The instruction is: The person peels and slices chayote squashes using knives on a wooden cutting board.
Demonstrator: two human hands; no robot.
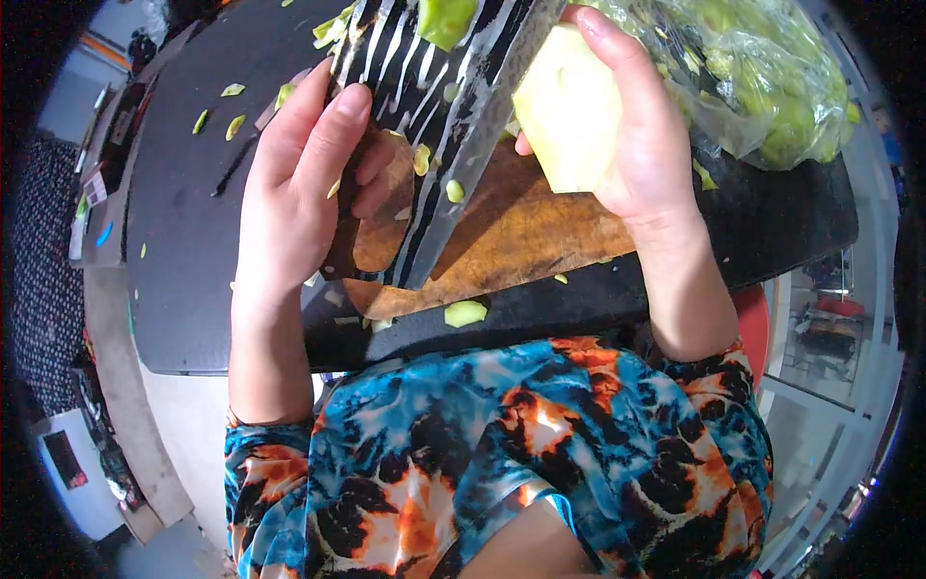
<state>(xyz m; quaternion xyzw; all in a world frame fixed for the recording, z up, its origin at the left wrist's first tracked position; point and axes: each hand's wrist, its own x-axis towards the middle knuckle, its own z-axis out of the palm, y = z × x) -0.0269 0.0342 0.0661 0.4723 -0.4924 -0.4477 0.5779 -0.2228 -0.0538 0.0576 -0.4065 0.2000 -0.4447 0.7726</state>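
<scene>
My left hand (296,166) grips the left side of a broad, shiny knife blade (463,123), with the thumb on its face. The blade slants across the view, and dark and light streaks and bits of peel show on it. Its handle cannot be made out. A green piece (446,22) lies against the blade near the top edge of the view. In my right hand (647,137) is a peeled, pale green vegetable (571,116), close beside the blade's right edge. Below both is a wooden cutting board (535,224), partly covered by the blade.
The board rests on a black tabletop (188,289) with scattered peelings (465,313). At the upper right sits a clear plastic bag (767,94) of green vegetables. A narrow dark strip (235,166) lies left of my left hand. Part of a red seat (752,329) shows beneath the table.
</scene>
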